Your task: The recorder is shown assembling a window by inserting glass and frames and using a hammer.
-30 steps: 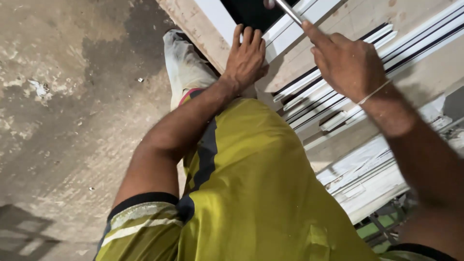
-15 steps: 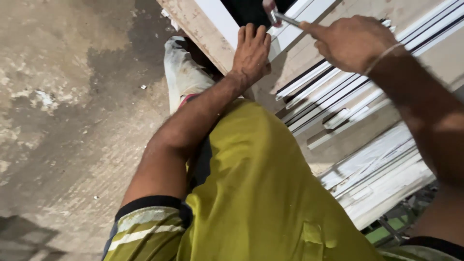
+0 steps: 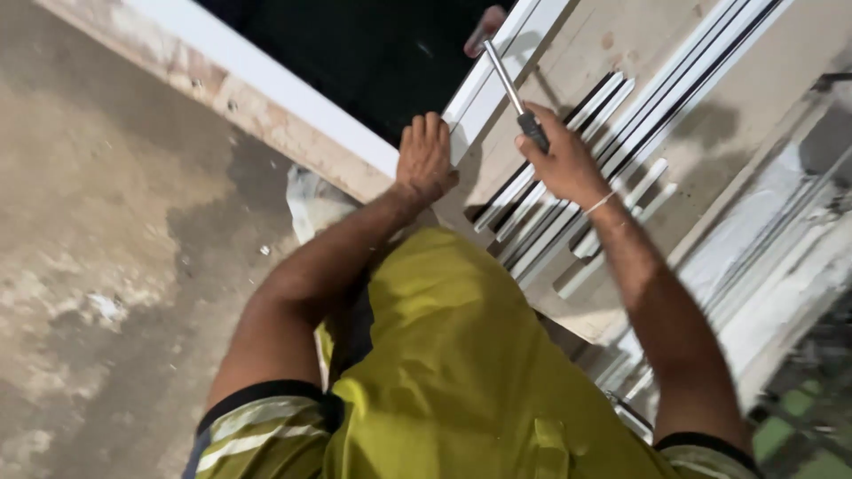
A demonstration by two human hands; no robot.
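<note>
Since half a second ago your right hand (image 3: 561,164) has slid down the tool and away from the frame's corner, and your view has swung so more of the dark opening shows. Your right hand is now closed around the dark handle of a screwdriver (image 3: 512,89), whose metal shaft runs up and away from you to the white window frame (image 3: 484,84); its tip meets the frame's rail near the top edge of the view, just beside someone else's fingertip (image 3: 486,25) poking in there. Your left hand (image 3: 425,158) lies flat with fingers together, pressed on the near corner of that white frame where it joins the pale, chipped wall ledge (image 3: 266,115). Just right of your right hand, a bundle of loose white strips (image 3: 568,222) lies on a beige board (image 3: 639,53). Bare concrete floor (image 3: 106,266) fills the left.
</note>
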